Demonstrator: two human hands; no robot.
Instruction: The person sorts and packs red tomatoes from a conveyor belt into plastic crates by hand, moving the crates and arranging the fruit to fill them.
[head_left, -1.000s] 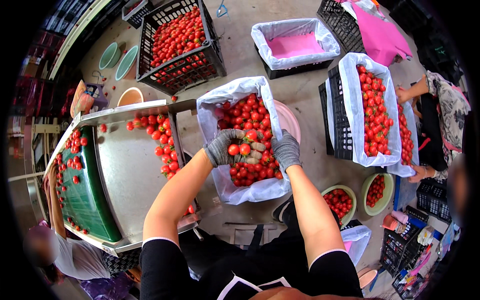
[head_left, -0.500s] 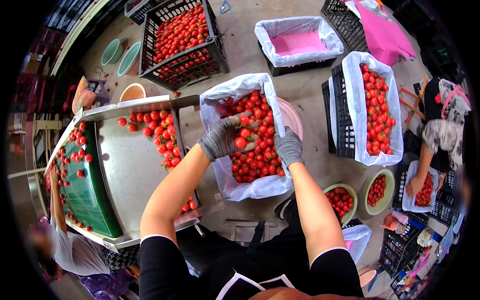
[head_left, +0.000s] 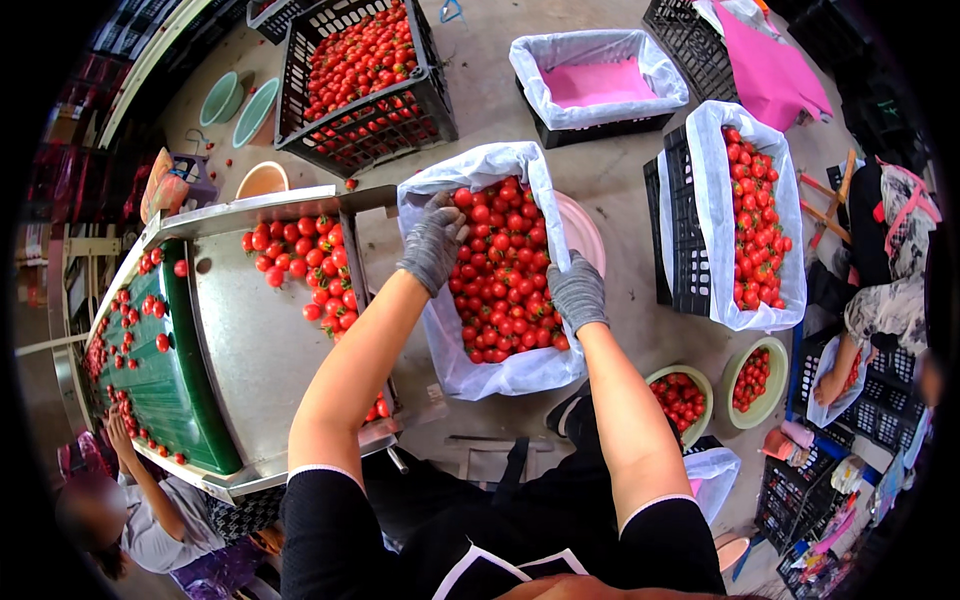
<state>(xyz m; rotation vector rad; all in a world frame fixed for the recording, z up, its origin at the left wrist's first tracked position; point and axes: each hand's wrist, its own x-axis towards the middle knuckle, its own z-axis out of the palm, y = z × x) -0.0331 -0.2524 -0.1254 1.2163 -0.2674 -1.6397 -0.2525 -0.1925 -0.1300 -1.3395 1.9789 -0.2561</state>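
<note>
The person's left hand (head_left: pixel 435 245), in a grey glove, was over the left side of a white-lined box (head_left: pixel 500 380), beside a heap of red tomatoes (head_left: pixel 508 275). Its fingers were loosely bent, their tips close to the fruit, and it could not be told whether they were closed on anything. The right hand (head_left: pixel 578 292), gloved alike, lay at the box's right rim with its fingers bent over the liner's edge; whether they gripped the liner or only rested there could not be told. The tomatoes filled the box between the two hands, and a pink basin (head_left: pixel 583 232) showed partly from behind its right side. To the left stood a metal tray (head_left: pixel 250 340) with loose tomatoes along its upper and right parts, next to a green belt (head_left: pixel 175 375) dotted with more. At the belt's lower end was a co-worker's raised hand (head_left: pixel 119 435). Above the tray stood a black crate (head_left: pixel 378 150) heaped with tomatoes, and right of it a lined crate (head_left: pixel 532 90) with a pink bottom. Farther right, a tall lined crate (head_left: pixel 708 200) held tomatoes, with two pale green basins of them below, while another co-worker's hand (head_left: pixel 832 385) reached into a small lined container (head_left: pixel 853 398).
</note>
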